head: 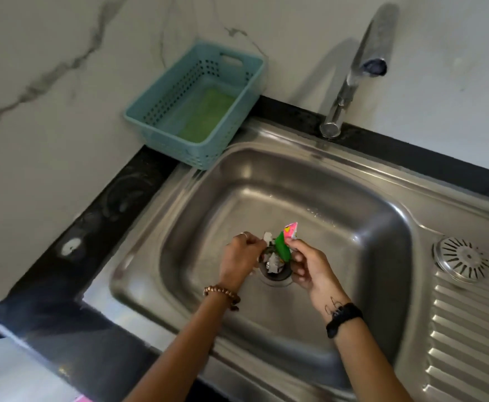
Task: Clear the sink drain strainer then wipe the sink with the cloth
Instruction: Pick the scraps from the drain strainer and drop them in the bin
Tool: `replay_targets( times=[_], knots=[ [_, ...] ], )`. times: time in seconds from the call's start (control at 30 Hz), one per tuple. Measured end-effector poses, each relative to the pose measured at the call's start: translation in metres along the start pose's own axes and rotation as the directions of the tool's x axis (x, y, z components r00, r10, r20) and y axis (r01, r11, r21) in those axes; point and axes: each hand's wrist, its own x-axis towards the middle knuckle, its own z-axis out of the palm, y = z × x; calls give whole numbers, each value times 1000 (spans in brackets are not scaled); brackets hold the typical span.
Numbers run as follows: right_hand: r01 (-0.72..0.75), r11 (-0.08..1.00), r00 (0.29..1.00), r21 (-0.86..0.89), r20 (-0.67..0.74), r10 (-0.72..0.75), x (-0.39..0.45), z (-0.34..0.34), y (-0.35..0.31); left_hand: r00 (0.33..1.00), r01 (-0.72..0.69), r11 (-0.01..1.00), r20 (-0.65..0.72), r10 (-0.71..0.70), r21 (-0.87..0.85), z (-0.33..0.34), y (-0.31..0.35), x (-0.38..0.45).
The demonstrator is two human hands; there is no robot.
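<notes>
The steel sink [338,216] has its round drain [276,274] at the basin's middle, with crumpled white and foil scraps [272,264] lying in it. My left hand [238,256] is over the drain's left side, fingers pinched on a small white scrap [267,236]. My right hand [310,268] is at the drain's right side and holds a green and pink wrapper [286,242] upright above it. The loose strainer cover [461,258] lies on the drainboard at the right. A green cloth [205,116] lies inside the teal basket [246,82].
The teal basket stands on the black counter [115,204] at the sink's back left corner, against the marble wall. A chrome faucet [365,62] rises behind the basin. The ribbed drainboard [469,343] runs along the right.
</notes>
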Motion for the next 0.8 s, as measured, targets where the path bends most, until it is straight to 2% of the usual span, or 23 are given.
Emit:
replay_targets(
  times=[0.17, 0.33, 0.5, 0.67, 0.8],
  knots=[
    [56, 995, 965, 85, 251, -76, -75, 59, 6, 988, -86, 937, -149, 37, -338, -67, -7, -78],
    [73, 995, 879, -73, 477, -30, -152, 135, 58, 943, -118, 850, -326, -66, -513, -147, -67, -163],
    [185, 942, 741, -281, 669, 54, -211, 193, 153, 832, -111, 815, -501, -236, -568, -202, -171, -257],
    [80, 893, 698, -443, 664, 267, -233, 240, 261, 679, -24, 763, -571, -462, -646, -223, -290, -312],
    [240, 756, 717, -609, 636, 285, -210, 266, 345, 592, 78, 704, -535, -603, -706, -227, -382, -310]
  ],
)
